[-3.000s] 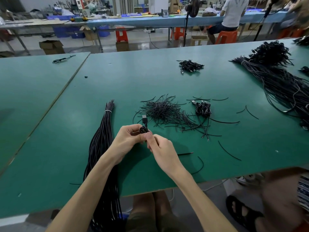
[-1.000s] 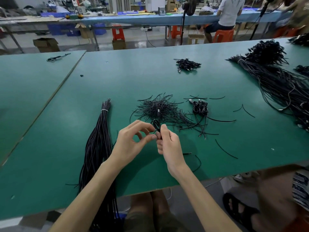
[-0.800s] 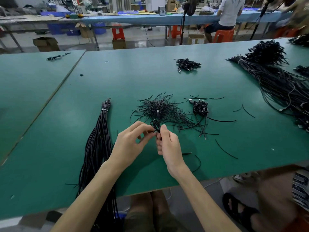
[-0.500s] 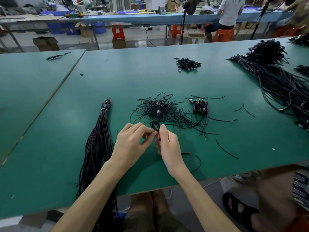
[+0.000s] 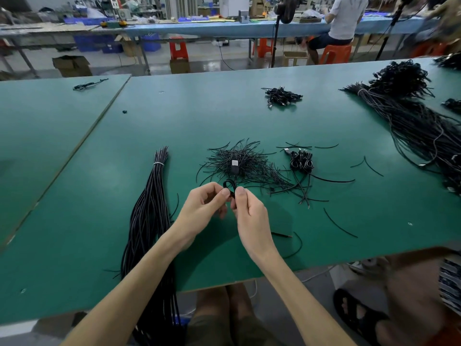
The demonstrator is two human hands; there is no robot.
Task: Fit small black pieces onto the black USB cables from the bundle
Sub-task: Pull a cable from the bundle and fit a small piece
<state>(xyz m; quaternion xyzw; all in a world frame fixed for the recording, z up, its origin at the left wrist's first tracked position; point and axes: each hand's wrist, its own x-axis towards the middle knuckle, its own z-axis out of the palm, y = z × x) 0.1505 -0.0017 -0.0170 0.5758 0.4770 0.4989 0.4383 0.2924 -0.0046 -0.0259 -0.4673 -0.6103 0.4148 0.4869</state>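
Now my left hand (image 5: 202, 208) and right hand (image 5: 249, 216) pinch one thin black cable loop (image 5: 230, 185); left of it, the thick black bundle (image 5: 149, 208) means lots remain, I think.

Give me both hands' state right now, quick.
Left hand: closed, pinching the looped black cable.
Right hand: closed, pinching the same cable right beside the left fingertips.
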